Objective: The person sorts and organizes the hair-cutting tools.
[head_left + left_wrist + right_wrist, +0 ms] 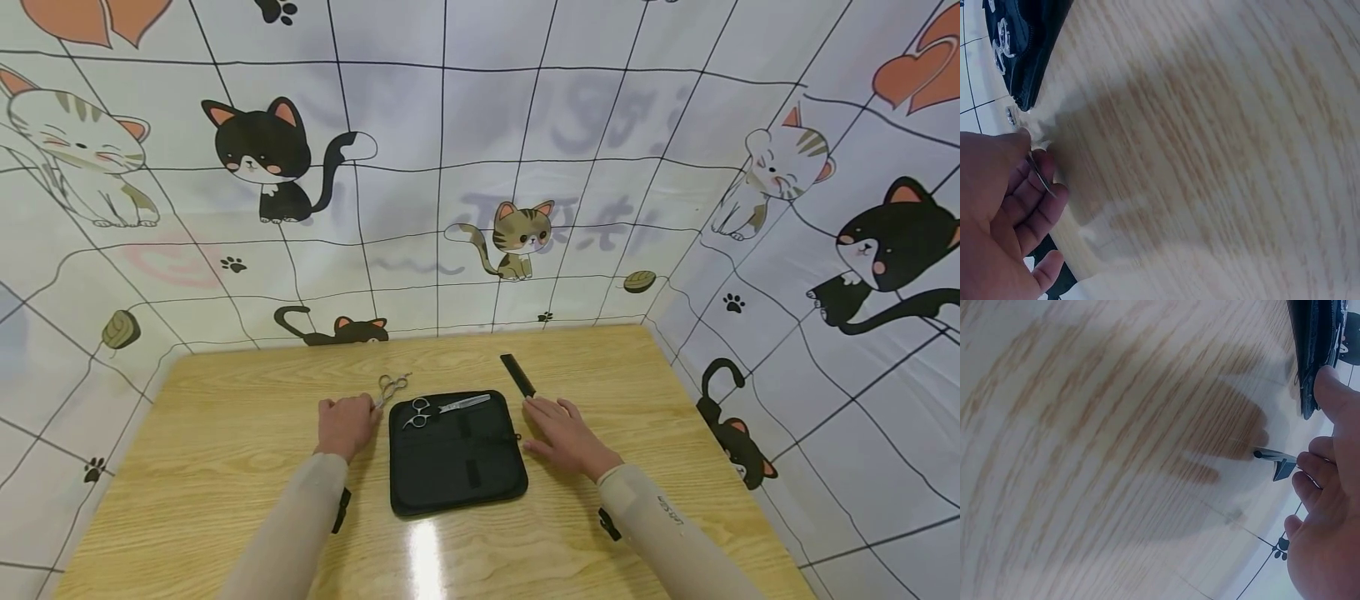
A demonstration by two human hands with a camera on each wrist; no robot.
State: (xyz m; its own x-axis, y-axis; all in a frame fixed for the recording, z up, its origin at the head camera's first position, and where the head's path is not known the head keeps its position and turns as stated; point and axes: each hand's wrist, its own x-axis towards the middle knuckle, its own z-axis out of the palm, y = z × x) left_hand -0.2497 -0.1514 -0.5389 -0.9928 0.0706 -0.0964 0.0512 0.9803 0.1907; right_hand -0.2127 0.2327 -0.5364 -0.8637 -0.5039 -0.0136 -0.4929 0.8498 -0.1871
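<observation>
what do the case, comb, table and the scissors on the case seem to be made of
Case: likely fabric or imitation leather, black, with low sheen.
Comb: probably plastic, given its even black colour; too small to be sure.
Table: wood or wood-look laminate, showing grain and a glossy light reflection.
Scissors on the case: metal, likely polished steel, silvery and bright.

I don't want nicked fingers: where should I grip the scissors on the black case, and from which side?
Probably by the finger loops, coming from the left: the scissors lie with loops left and blades pointing right, away from that approach.
</observation>
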